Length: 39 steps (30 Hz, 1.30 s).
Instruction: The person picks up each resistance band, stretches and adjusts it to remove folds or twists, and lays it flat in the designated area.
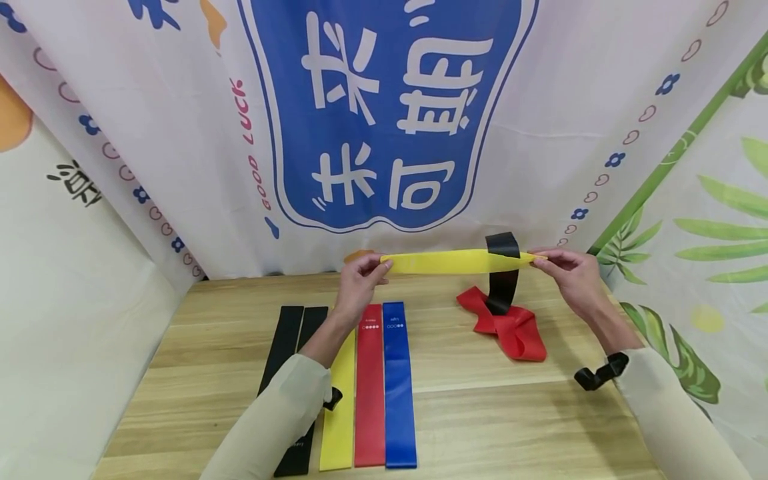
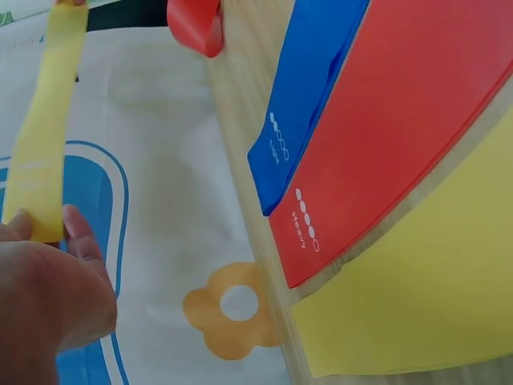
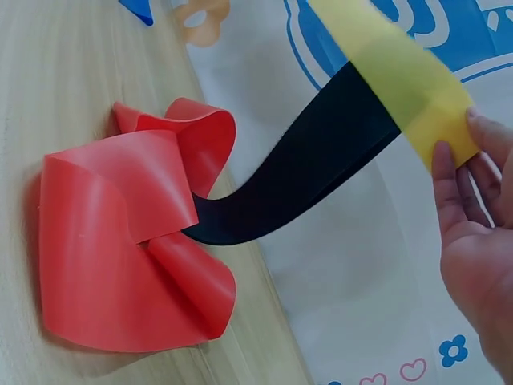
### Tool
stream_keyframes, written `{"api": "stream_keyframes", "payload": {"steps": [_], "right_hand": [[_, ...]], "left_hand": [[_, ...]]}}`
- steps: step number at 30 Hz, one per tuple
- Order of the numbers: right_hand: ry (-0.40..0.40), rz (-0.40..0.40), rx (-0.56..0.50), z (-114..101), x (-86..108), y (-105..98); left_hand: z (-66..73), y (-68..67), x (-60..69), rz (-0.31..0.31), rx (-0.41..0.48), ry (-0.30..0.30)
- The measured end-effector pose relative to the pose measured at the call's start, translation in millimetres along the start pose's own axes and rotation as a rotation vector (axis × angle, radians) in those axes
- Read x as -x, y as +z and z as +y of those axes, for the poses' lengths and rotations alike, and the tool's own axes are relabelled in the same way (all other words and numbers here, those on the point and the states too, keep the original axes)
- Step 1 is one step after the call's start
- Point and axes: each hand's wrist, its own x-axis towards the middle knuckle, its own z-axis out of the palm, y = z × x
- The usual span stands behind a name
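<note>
A yellow resistance band (image 1: 438, 262) is stretched level between both hands above the back of the table. My left hand (image 1: 355, 287) pinches its left end between thumb and fingers. At the other end, the right hand (image 1: 576, 280) pinches a narrowed tip. Near that right end a black resistance band (image 1: 503, 293) crosses the yellow one and hangs down. Its lower end runs into a crumpled red resistance band (image 3: 120, 241) lying on the table. In the left wrist view, the left thumb and fingers (image 2: 80, 233) grip the yellow end.
Flat bands lie side by side on the wooden table (image 1: 480, 427): black (image 1: 282, 353), yellow (image 1: 339, 427), red (image 1: 369, 393) and blue (image 1: 399, 393). The left forearm passes over some of them. A printed white cloth (image 1: 540, 100) hangs behind the table.
</note>
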Motion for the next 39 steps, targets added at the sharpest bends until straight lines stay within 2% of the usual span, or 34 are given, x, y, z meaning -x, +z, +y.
{"api": "stream_keyframes", "payload": {"steps": [5, 12, 17, 19, 23, 27, 32, 39], "right_hand": [[-0.044, 0.003, -0.114, -4, -0.5, 0], [-0.132, -0.009, -0.206, -10, -0.7, -1], [-0.230, -0.053, -0.439, -12, -0.4, -3], [-0.246, -0.069, -0.505, -12, -0.4, -4], [-0.231, -0.065, -0.473, -8, -0.4, -5], [-0.209, -0.061, -0.416, -7, -0.1, -5], [-0.194, -0.083, -0.329, -9, 1.3, -6], [-0.166, -0.191, -0.312, -5, 5.2, -1]], "left_hand": [[-0.2, -1.5, -1.0, 0.012, 0.029, 0.057], [3.7, -1.0, -2.4, 0.022, 0.062, 0.114], [6.4, -0.3, -1.5, 0.012, 0.088, 0.162], [6.7, -0.2, -1.4, -0.003, 0.096, 0.176], [3.6, -0.1, -3.8, -0.024, 0.094, 0.162], [0.2, -0.4, -6.0, -0.015, 0.089, 0.141], [-2.1, 0.1, -7.5, -0.006, 0.110, 0.166], [-0.3, 4.8, -8.2, -0.043, 0.166, 0.167]]}}
